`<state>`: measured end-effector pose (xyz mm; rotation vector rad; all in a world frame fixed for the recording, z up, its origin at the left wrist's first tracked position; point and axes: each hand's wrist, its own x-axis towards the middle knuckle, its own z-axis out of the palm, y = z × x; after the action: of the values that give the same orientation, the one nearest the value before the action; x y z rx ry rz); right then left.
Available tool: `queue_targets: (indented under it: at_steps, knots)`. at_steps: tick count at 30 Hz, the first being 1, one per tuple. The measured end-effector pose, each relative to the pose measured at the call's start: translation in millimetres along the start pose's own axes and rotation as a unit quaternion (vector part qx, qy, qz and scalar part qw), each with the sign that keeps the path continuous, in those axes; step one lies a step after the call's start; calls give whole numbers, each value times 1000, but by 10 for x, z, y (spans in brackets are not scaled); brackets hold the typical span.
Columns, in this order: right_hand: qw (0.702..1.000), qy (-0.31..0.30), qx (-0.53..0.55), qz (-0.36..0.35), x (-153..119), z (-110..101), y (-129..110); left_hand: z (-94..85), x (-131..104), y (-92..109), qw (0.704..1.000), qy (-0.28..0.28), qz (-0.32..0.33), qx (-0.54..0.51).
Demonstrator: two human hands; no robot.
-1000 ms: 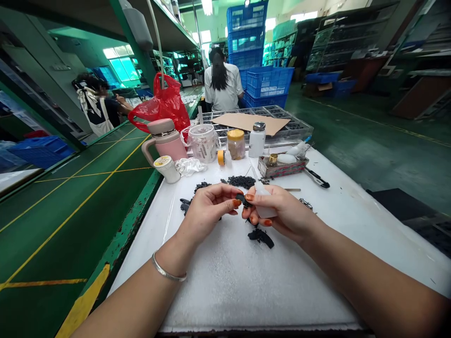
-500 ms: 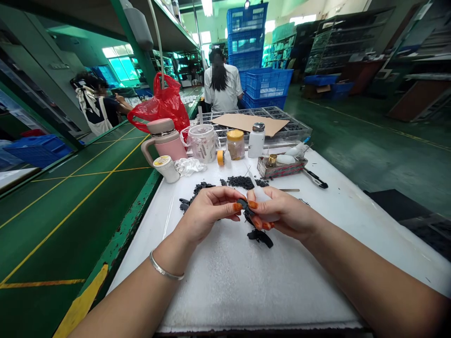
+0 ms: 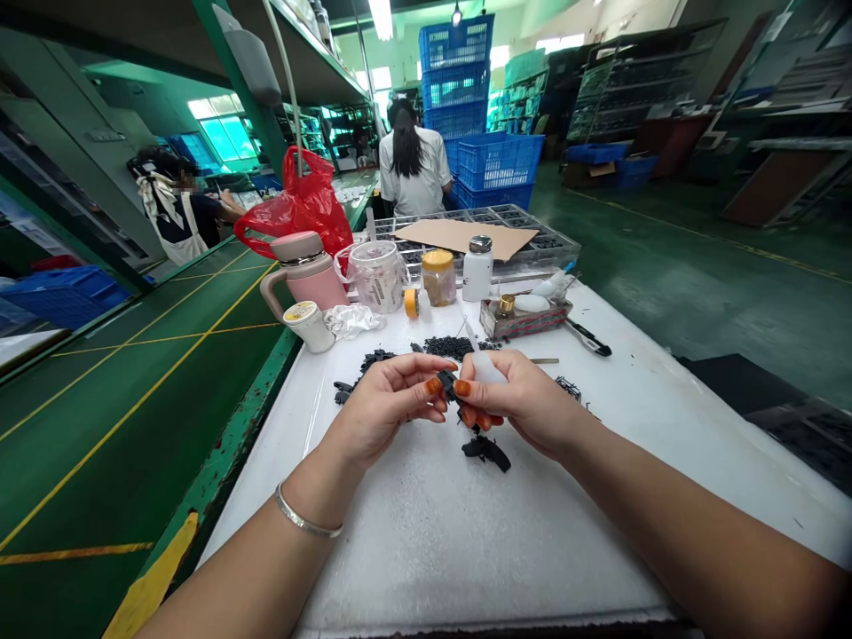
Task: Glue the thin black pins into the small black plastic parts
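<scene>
My left hand (image 3: 386,399) pinches a small black plastic part (image 3: 446,383) between thumb and fingers. My right hand (image 3: 525,399) is wrapped around a translucent white squeeze bottle (image 3: 489,367) with a thin pointed nozzle aimed up and away. Its thumb and fingertips also grip the right side of the black part. Just below the hands, dark curved pieces (image 3: 487,452) lie on the white tabletop (image 3: 426,550). Beyond them spreads a pile of tiny black pieces (image 3: 447,347). More black parts (image 3: 374,358) lie behind my left hand, partly hidden by it.
Along the back stand a pink flask (image 3: 312,280), a white tub (image 3: 310,326), a clear plastic jar (image 3: 378,280), a yellow-lidded jar (image 3: 438,280) and a white bottle (image 3: 477,271). A small box (image 3: 525,319) and a utility knife (image 3: 589,338) lie right. Two people sit further off.
The view has shifted slightly, so the whole scene sits a little further left. Both hands keep their hold on the black part and the squeeze bottle, with the part turned slightly.
</scene>
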<state>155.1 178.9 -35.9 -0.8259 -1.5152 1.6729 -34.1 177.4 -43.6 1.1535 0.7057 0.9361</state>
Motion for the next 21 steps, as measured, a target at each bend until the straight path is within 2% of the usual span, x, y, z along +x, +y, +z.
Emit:
queue_targets:
  at_steps: [7, 11, 16, 21]
  knots:
    - [999, 49, -10, -14, -13, 41, -13, 2, 10, 16, 1000, -4, 1, -7]
    - [1000, 26, 12, -7, 1, 49, 17, 18, 9, -5, 999, 3, 29, 24]
    - [994, 4, 108, 27, 10, 69, 75, 36, 5, -45, 994, 21, 90, 63]
    - [988, -5, 149, 33, -6, 91, 75, 53, -5, -54, 991, 36, 105, 78]
